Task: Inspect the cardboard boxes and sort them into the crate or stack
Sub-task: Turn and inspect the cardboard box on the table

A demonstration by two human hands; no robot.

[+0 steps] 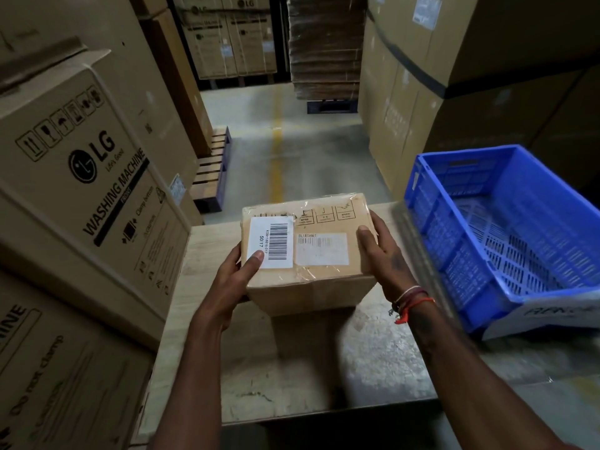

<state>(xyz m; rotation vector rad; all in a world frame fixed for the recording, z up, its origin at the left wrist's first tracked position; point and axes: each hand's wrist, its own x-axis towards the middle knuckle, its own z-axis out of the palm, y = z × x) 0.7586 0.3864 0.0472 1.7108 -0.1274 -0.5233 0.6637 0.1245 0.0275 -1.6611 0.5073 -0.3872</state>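
On our left stands a big carton (81, 164) printed "LG Life's Good" and "WASHING MACHINE". Our left hand (237, 271) grips the small cardboard box (311, 254) held above the table (201, 287), thumb pressed on a white barcode label (271, 243) reading "50 17". A second label (321, 250) says "BLUEDART". Our right hand (380, 251) clasps the box's right side, thumb on top. Farther right sits the blue crate (435, 228).

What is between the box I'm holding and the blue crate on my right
Nothing visible. The small box is held in the left hand and right hand, and the blue crate beside it is open-topped with only its near wall to lift over.
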